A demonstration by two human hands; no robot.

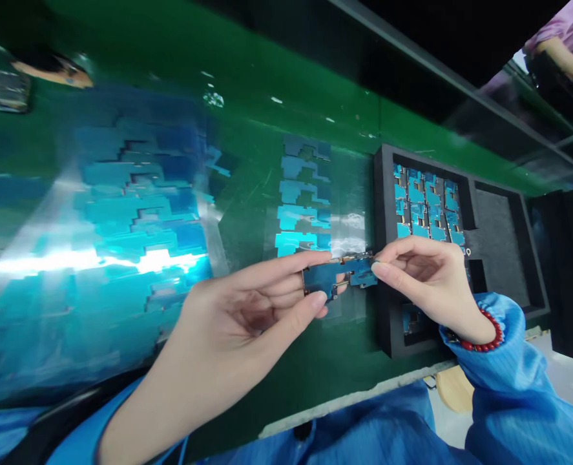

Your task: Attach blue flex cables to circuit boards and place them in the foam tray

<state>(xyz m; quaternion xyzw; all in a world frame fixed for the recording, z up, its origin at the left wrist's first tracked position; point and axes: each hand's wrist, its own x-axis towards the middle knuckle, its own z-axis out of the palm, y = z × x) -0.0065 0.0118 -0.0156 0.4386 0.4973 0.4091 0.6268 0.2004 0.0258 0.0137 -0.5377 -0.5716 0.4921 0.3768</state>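
Observation:
Between my two hands is a small circuit board [322, 278] with a dark blue face. My left hand [261, 310] grips its left end, thumb in front and fingers behind. The thumb and forefinger of my right hand [424, 271] pinch its right end. Just beyond the board, a column of blue film pieces [298, 194] lies on a clear sheet. Under and behind my right hand stands a black foam tray [385, 258], where several blue-covered circuit boards [431, 200] sit in rows.
Large sheets of blue film pieces [135, 213] cover the left of the green mat [247, 155]. A dark board-like part [2, 90] lies at the far left. A dark shelf edge [412, 51] crosses the back. Another person's arm [564, 61] shows at the top right.

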